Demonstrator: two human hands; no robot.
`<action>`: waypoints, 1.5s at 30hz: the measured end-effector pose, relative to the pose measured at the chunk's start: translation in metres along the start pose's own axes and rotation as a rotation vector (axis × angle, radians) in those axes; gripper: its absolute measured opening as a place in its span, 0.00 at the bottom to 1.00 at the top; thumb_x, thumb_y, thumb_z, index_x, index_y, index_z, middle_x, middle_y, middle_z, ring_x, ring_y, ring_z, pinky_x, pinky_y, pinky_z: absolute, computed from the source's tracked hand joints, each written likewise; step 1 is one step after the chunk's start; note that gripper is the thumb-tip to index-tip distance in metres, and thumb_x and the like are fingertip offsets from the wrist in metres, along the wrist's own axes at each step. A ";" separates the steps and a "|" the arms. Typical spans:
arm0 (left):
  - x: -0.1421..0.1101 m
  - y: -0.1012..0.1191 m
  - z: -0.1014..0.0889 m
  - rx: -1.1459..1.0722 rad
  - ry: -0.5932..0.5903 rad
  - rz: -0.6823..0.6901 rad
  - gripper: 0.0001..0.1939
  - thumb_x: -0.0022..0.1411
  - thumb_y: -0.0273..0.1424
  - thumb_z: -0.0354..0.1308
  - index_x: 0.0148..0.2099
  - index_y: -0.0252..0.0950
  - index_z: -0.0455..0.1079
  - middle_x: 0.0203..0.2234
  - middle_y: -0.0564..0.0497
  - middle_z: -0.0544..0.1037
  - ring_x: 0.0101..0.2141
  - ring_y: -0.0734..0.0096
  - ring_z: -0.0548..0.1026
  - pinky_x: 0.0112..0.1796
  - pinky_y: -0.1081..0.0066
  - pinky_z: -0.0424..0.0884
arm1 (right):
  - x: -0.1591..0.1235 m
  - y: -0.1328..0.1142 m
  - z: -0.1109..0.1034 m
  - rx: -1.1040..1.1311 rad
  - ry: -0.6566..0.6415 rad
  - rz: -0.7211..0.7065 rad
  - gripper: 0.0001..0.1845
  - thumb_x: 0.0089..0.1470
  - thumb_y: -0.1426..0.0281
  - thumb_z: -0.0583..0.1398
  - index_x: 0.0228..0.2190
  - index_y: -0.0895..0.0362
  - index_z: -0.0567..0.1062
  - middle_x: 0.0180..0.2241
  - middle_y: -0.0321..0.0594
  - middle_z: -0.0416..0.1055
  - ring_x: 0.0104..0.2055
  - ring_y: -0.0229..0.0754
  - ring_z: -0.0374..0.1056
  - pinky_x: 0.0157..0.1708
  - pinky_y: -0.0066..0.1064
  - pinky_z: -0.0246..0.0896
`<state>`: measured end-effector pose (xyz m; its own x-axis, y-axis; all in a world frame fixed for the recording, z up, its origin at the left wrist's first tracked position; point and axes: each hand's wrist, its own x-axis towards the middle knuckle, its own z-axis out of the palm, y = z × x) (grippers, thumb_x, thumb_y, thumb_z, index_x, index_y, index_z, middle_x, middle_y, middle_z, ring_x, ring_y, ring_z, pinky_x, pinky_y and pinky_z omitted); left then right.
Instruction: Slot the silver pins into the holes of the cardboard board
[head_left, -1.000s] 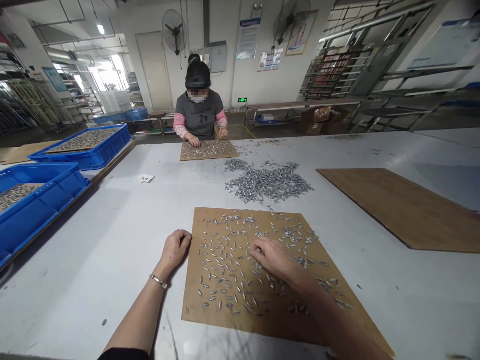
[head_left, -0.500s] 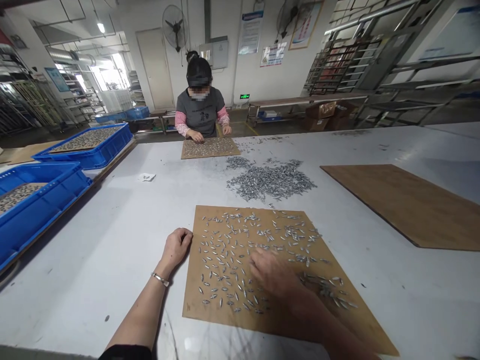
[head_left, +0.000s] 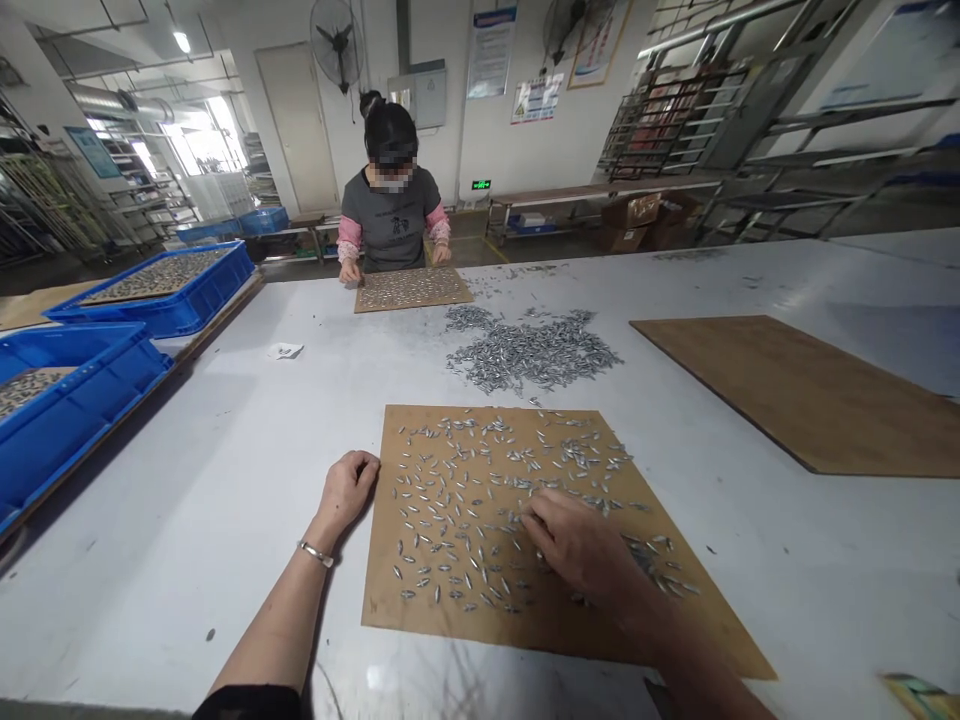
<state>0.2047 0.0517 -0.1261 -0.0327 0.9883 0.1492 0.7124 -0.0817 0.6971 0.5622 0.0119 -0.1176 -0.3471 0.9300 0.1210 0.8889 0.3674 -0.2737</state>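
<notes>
A brown board [head_left: 450,625] lies in front of me on the grey table, strewn with several small silver metal pieces [head_left: 457,500]. My left hand [head_left: 346,490] rests at the board's left edge, fingers curled against the edge, a bracelet on the wrist. My right hand [head_left: 581,545] lies flat on the board over the pieces, fingers stretched out towards the left. A loose heap of the same silver pieces [head_left: 529,352] sits on the table just beyond the board.
A person [head_left: 390,205] across the table works over a smaller board [head_left: 412,288] with pieces. Blue crates [head_left: 82,385] with pieces stand at the left, another [head_left: 161,290] behind. An empty brown board [head_left: 795,390] lies at the right. A paper scrap [head_left: 283,351] lies on the table.
My right hand has swept over the board, first towards me, then right, pushing pieces. My left hand stays at the board's edge. The view has shifted slightly.
</notes>
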 end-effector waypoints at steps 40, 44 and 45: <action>0.001 0.000 0.000 0.027 0.017 -0.018 0.15 0.68 0.41 0.51 0.37 0.40 0.75 0.36 0.47 0.83 0.38 0.59 0.80 0.42 0.63 0.73 | -0.002 -0.001 0.015 -0.002 -0.056 -0.031 0.16 0.68 0.72 0.50 0.30 0.52 0.73 0.34 0.43 0.76 0.38 0.46 0.72 0.39 0.35 0.56; 0.001 -0.001 0.000 0.020 0.025 -0.009 0.15 0.68 0.41 0.51 0.38 0.40 0.75 0.36 0.47 0.83 0.38 0.59 0.80 0.42 0.63 0.73 | 0.003 -0.002 0.018 -0.065 -0.068 -0.039 0.15 0.66 0.74 0.52 0.27 0.53 0.71 0.30 0.41 0.73 0.34 0.44 0.69 0.36 0.34 0.52; 0.001 -0.001 0.000 0.018 0.023 -0.008 0.15 0.68 0.41 0.51 0.37 0.40 0.75 0.36 0.47 0.83 0.38 0.58 0.80 0.42 0.63 0.73 | 0.004 -0.001 0.019 -0.064 -0.061 -0.044 0.15 0.65 0.74 0.52 0.27 0.52 0.70 0.29 0.41 0.73 0.33 0.44 0.68 0.36 0.34 0.52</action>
<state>0.2046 0.0523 -0.1268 -0.0547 0.9856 0.1602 0.7247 -0.0711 0.6854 0.5548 0.0152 -0.1347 -0.4019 0.9128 0.0730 0.8891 0.4081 -0.2072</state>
